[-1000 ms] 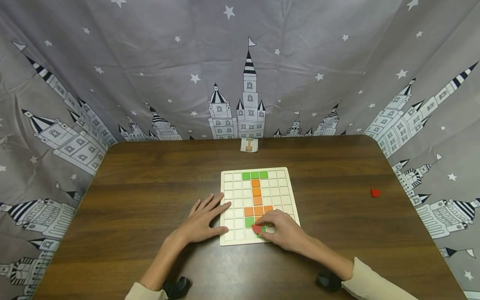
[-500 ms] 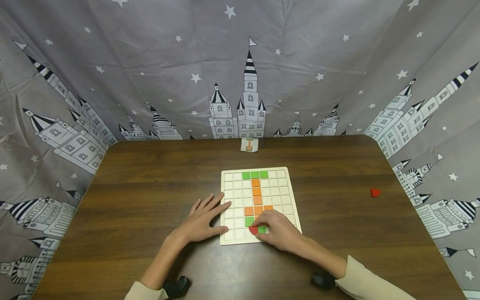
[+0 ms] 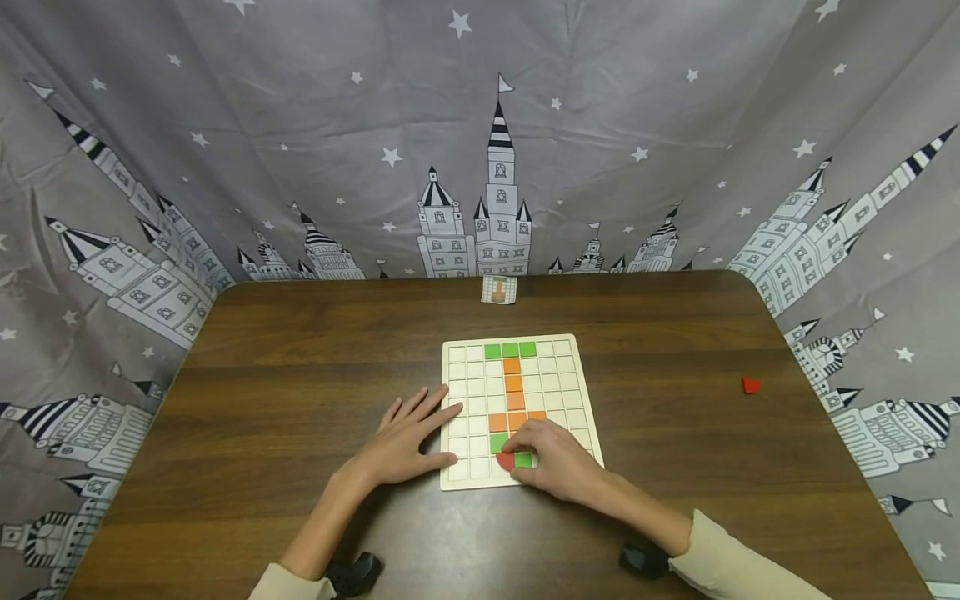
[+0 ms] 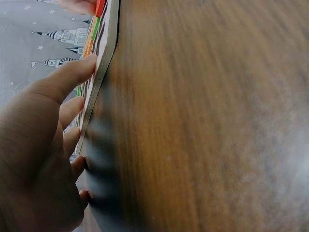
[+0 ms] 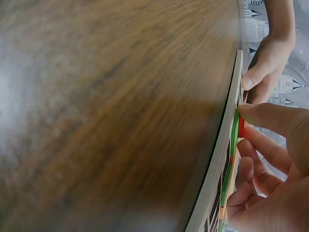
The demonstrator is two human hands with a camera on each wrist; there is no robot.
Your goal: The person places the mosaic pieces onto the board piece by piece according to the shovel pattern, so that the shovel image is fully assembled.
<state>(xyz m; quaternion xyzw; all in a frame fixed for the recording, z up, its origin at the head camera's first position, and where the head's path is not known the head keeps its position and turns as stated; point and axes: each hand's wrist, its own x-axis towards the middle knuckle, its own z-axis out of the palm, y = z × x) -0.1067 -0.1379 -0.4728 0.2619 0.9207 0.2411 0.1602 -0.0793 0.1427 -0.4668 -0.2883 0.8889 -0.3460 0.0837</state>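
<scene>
A square pale board [image 3: 459,446] with a grid of cells lies on the table. My left hand [image 3: 401,446] rests with spread fingers on its left edge; the left wrist view shows the thumb touching that edge. Between the thumb and forefinger of my right hand [image 3: 558,460] is a red piece with a rounded side [image 3: 506,461], pinched over a bottom-row cell. In the right wrist view this red piece [image 5: 241,126] stands up from the board's surface. A green tile [image 3: 523,459] lies just right of it, another green tile [image 3: 498,442] just above. My right hand hides some cells.
Orange tiles [image 3: 513,383] form a column on the board, below a row of green tiles [image 3: 510,350]. A small pattern card [image 3: 498,290] lies at the table's far edge. Another red piece [image 3: 751,386] lies far right on the brown table [image 3: 300,358]. A grey curtain [image 3: 300,125] hangs behind.
My right hand has moved slightly left with the red piece, from over the green tile to the cell beside it. That green tile now shows more. The left hand stays put.
</scene>
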